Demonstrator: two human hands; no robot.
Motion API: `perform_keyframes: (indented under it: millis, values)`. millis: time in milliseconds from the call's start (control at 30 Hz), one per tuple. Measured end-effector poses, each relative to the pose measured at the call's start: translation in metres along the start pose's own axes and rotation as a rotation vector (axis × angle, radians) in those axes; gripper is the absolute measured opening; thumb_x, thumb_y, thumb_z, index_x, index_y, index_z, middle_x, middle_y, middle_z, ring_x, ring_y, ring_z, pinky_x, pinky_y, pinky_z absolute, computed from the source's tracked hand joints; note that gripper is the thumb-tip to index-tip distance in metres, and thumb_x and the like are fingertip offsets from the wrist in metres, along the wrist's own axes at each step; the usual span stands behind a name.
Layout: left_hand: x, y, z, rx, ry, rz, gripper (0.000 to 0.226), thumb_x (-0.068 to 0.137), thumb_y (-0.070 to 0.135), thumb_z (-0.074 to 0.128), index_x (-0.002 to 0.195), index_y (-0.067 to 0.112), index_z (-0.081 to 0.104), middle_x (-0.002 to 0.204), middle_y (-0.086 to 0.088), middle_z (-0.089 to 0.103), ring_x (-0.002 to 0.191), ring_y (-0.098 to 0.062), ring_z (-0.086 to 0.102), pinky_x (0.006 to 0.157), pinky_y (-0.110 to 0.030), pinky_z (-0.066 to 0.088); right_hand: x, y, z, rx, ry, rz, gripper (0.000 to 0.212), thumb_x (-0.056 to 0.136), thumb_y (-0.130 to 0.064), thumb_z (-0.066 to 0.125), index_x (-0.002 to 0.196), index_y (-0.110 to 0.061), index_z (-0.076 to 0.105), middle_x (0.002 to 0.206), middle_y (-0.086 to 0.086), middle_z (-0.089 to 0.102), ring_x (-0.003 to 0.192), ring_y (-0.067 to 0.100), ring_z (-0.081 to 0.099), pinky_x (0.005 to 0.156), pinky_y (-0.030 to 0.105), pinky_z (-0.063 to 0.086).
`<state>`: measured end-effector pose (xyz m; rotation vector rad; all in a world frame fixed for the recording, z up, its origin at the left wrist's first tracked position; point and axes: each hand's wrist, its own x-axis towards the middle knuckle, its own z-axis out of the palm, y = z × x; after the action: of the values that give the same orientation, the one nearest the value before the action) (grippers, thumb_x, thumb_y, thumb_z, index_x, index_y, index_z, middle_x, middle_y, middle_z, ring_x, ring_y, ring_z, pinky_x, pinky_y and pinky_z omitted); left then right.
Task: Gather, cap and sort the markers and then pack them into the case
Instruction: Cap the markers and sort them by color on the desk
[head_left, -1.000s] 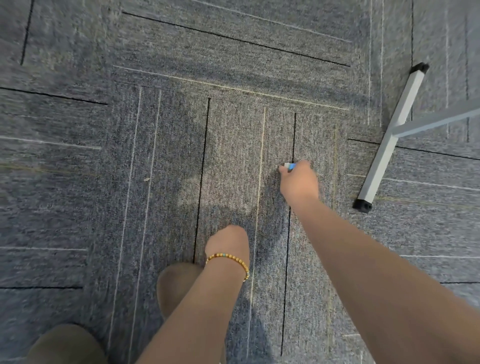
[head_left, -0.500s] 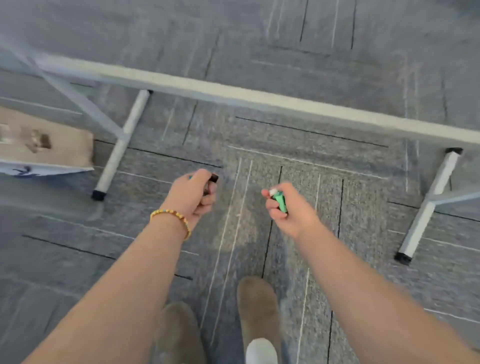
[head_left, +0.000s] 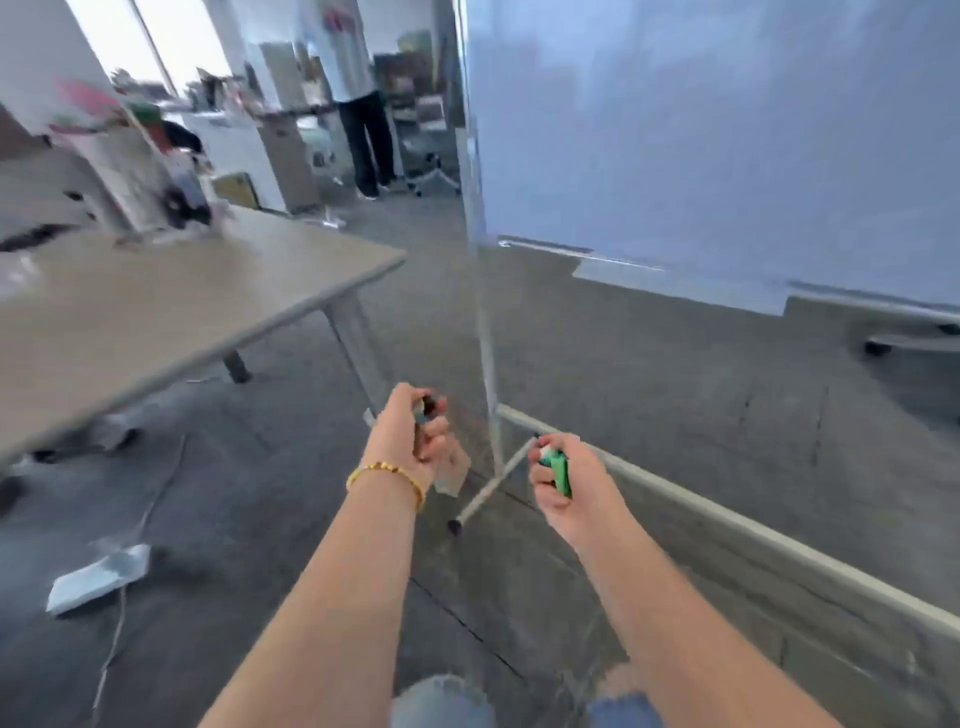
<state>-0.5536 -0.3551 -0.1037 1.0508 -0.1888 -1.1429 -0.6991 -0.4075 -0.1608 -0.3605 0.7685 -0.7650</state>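
Observation:
My left hand (head_left: 410, 441), with a beaded bracelet on the wrist, grips dark markers (head_left: 428, 408) whose tips stick out above the fist. My right hand (head_left: 563, 480) grips a green marker (head_left: 558, 470) with a pale end showing at the top. Both hands are held out in front of me at about waist height, above the grey carpet. How many markers are in the left fist is hidden by the fingers. No case is visible in the blurred view.
A beige table (head_left: 156, 312) stands at the left with cluttered items at its far end. A whiteboard on a wheeled metal stand (head_left: 727, 156) fills the right. A white power strip (head_left: 98, 577) lies on the carpet. A person (head_left: 358, 93) stands far back.
The view swung up from the carpet to the room. My right hand picked a marker off the floor a second ago; both hands now hold markers raised in front of me.

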Motion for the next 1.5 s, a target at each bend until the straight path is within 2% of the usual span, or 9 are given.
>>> perform_keyframes:
  millis: [267, 433, 700, 867, 1033, 1167, 1267, 1367, 1500]
  values:
    - [-0.131, 0.144, -0.135, 0.033, 0.256, 0.186, 0.026, 0.093, 0.007, 0.032, 0.068, 0.011, 0.036, 0.064, -0.002, 0.037, 0.022, -0.002, 0.028, 0.022, -0.009, 0.012, -0.097, 0.089, 0.171, -0.163, -0.209, 0.004, 0.023, 0.096, -0.011, 0.034, 0.073, -0.011, 0.038, 0.068, 0.005, 0.042, 0.025, 0.003, 0.032, 0.023, 0.011, 0.011]
    - [-0.185, 0.208, -0.232, -0.091, 0.334, 0.205, 0.025, 0.092, 0.006, 0.027, 0.069, 0.012, 0.032, 0.067, -0.003, 0.034, 0.022, -0.003, 0.033, 0.02, -0.012, 0.013, -0.122, 0.177, 0.257, -0.213, -0.27, 0.066, 0.022, 0.097, -0.011, 0.034, 0.076, -0.008, 0.04, 0.073, 0.009, 0.046, 0.025, 0.004, 0.036, 0.023, 0.011, 0.016]
    - [-0.169, 0.281, -0.302, -0.108, 0.479, 0.355, 0.027, 0.098, 0.01, 0.032, 0.071, 0.009, 0.038, 0.064, -0.005, 0.042, 0.024, -0.003, 0.042, 0.024, -0.01, 0.021, -0.095, 0.263, 0.368, -0.375, -0.361, -0.008, 0.021, 0.091, -0.004, 0.034, 0.072, -0.012, 0.038, 0.064, 0.008, 0.044, 0.025, 0.005, 0.032, 0.026, 0.01, 0.014]
    - [-0.153, 0.313, -0.334, -0.135, 0.566, 0.407, 0.03, 0.099, 0.02, 0.036, 0.07, 0.011, 0.038, 0.066, -0.005, 0.046, 0.026, -0.004, 0.046, 0.026, -0.009, 0.028, -0.068, 0.291, 0.415, -0.486, -0.399, -0.038, 0.018, 0.092, -0.005, 0.038, 0.075, -0.011, 0.043, 0.069, 0.009, 0.048, 0.041, 0.01, 0.034, 0.029, 0.01, 0.018]
    - [-0.145, 0.336, -0.352, -0.135, 0.613, 0.418, 0.027, 0.096, 0.024, 0.033, 0.073, 0.012, 0.04, 0.061, -0.004, 0.045, 0.025, -0.006, 0.039, 0.029, -0.007, 0.026, -0.047, 0.297, 0.432, -0.528, -0.425, 0.105, 0.02, 0.093, -0.007, 0.036, 0.075, -0.011, 0.043, 0.068, 0.008, 0.046, 0.025, 0.004, 0.034, 0.025, 0.01, 0.018]
    - [-0.141, 0.358, -0.356, 0.069, 0.658, 0.425, 0.032, 0.099, 0.027, 0.032, 0.073, 0.012, 0.045, 0.061, -0.001, 0.044, 0.029, -0.006, 0.034, 0.03, -0.008, 0.022, -0.037, 0.286, 0.441, -0.667, -0.467, 0.163, 0.019, 0.094, -0.009, 0.038, 0.076, -0.014, 0.041, 0.065, 0.003, 0.037, 0.025, 0.004, 0.03, 0.025, 0.01, 0.015]
    - [-0.143, 0.372, -0.357, 0.329, 0.713, 0.466, 0.033, 0.099, 0.032, 0.036, 0.076, 0.012, 0.049, 0.065, -0.001, 0.047, 0.043, -0.009, 0.036, 0.029, -0.012, 0.025, -0.033, 0.276, 0.453, -0.751, -0.504, 0.133, 0.02, 0.096, -0.013, 0.04, 0.077, -0.014, 0.043, 0.065, 0.003, 0.038, 0.025, 0.004, 0.032, 0.026, 0.009, 0.016]
    - [-0.142, 0.39, -0.36, 0.589, 0.774, 0.508, 0.033, 0.099, 0.035, 0.037, 0.081, 0.013, 0.053, 0.069, 0.0, 0.051, 0.048, -0.01, 0.038, 0.031, -0.015, 0.03, -0.03, 0.266, 0.471, -0.871, -0.509, 0.026, 0.018, 0.095, -0.014, 0.042, 0.077, -0.014, 0.046, 0.067, 0.003, 0.041, 0.029, 0.004, 0.034, 0.028, 0.008, 0.017]
    - [-0.132, 0.414, -0.372, 0.922, 0.794, 0.562, 0.037, 0.1, 0.035, 0.034, 0.078, 0.012, 0.052, 0.068, 0.0, 0.052, 0.049, -0.011, 0.038, 0.041, -0.02, 0.03, -0.018, 0.263, 0.502, -1.034, -0.55, -0.147, 0.018, 0.095, -0.019, 0.044, 0.078, -0.015, 0.045, 0.071, 0.004, 0.047, 0.047, 0.01, 0.035, 0.029, 0.012, 0.019]
